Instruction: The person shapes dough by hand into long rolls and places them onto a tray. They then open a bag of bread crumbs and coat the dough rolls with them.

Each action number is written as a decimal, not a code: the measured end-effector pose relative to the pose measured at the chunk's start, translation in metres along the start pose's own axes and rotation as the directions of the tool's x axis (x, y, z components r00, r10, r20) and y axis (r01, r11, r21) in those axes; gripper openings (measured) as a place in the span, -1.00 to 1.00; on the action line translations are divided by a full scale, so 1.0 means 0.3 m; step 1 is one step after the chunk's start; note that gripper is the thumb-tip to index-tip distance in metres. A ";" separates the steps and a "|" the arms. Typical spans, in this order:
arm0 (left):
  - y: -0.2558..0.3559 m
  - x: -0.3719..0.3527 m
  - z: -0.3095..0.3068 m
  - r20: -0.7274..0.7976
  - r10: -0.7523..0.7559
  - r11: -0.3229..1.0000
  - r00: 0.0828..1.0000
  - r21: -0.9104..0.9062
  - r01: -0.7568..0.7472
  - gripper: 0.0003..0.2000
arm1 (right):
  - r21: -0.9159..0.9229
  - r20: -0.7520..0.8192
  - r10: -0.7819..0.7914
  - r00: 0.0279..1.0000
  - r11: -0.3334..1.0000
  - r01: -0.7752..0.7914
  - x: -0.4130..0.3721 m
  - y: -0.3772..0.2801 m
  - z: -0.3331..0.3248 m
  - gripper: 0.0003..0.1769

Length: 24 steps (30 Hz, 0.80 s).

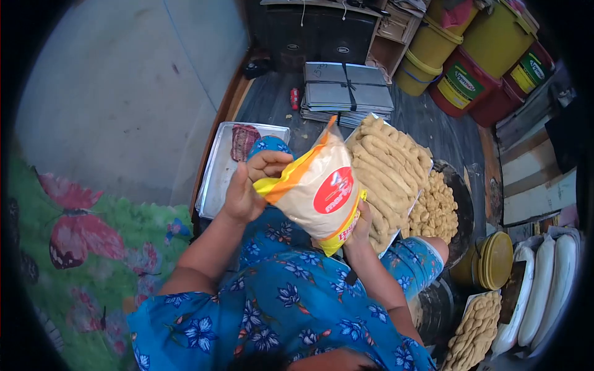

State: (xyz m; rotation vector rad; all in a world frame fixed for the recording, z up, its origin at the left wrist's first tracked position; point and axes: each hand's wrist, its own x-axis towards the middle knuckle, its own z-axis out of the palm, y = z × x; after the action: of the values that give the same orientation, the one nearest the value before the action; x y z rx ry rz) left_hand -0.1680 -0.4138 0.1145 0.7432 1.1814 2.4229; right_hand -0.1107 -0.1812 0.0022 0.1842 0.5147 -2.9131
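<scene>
A filled plastic bag [309,191] with pale, fine contents, yellow and orange edges and a red round logo is tilted above my lap. My right hand [362,224] grips its lower right side, with part of the fingers hidden by the bag. Beside the bag's upper left yellow edge is my left hand [247,185], its fingers stretched out and apart. Just beyond the bag, long strips of twisted dough [390,161] lie close together on a tray. At the left, a metal tray [213,179] holds a dark reddish patterned cloth or pad [244,142].
Small dough pieces [436,207] fill a round dark container at right. Stacked trays [346,86] tied with black cord stand ahead. Buckets [461,80] are piled at the upper right. A lidded yellow bucket [495,260] and more twisted dough [473,331] are at lower right.
</scene>
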 end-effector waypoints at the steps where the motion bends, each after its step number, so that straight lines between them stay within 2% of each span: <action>1: -0.011 0.000 0.029 -0.041 0.039 0.998 0.998 0.054 -0.037 -0.17 | 0.002 -0.007 -0.034 0.999 0.999 0.034 -0.003 -0.004 0.006 -0.33; 4: -0.041 0.007 0.120 -0.180 0.115 0.979 0.977 0.186 -0.081 -0.18 | 0.017 -0.007 -0.100 0.995 0.995 0.100 -0.004 -0.019 -0.015 -0.32; 5: -0.031 0.017 0.146 -0.219 0.130 0.983 0.967 0.158 -0.097 -0.36 | 0.018 0.001 -0.109 0.994 0.994 0.109 -0.004 -0.026 -0.030 -0.32; 8: -0.051 0.031 0.116 -0.432 0.031 0.990 0.901 0.139 0.032 -0.58 | -0.007 0.097 -0.101 0.990 0.995 0.102 -0.002 -0.028 -0.061 -0.29; 11: -0.045 0.043 0.073 -0.452 0.113 0.991 0.885 0.111 -0.070 -0.74 | -0.136 0.148 -0.037 0.988 0.989 0.057 -0.002 -0.013 -0.057 -0.24; 15: 0.038 0.082 0.031 -0.513 0.200 0.974 0.835 0.194 -0.114 -0.77 | -0.279 0.177 0.071 0.982 0.960 -0.019 0.000 0.044 0.009 -0.27; 17: 0.064 0.103 0.000 -0.558 0.228 0.972 0.798 0.175 -0.156 -0.78 | -0.344 0.189 0.137 0.972 0.937 -0.066 0.005 0.058 0.040 -0.28; 20: 0.089 0.111 -0.047 -0.577 0.253 0.967 0.777 0.149 -0.204 -0.79 | -0.373 0.138 0.238 0.961 0.912 -0.173 0.032 0.048 0.044 -0.16; 24: 0.104 0.117 -0.045 -0.615 0.260 0.965 0.745 0.139 -0.222 -0.77 | -0.378 0.166 0.239 0.957 0.911 -0.163 0.036 0.041 0.077 -0.16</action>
State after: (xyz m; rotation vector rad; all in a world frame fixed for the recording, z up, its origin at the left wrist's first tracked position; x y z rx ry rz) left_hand -0.2065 -0.4226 0.1431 0.0623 1.4610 2.9960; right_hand -0.1210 -0.2023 0.0182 -0.1127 0.9194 -2.5407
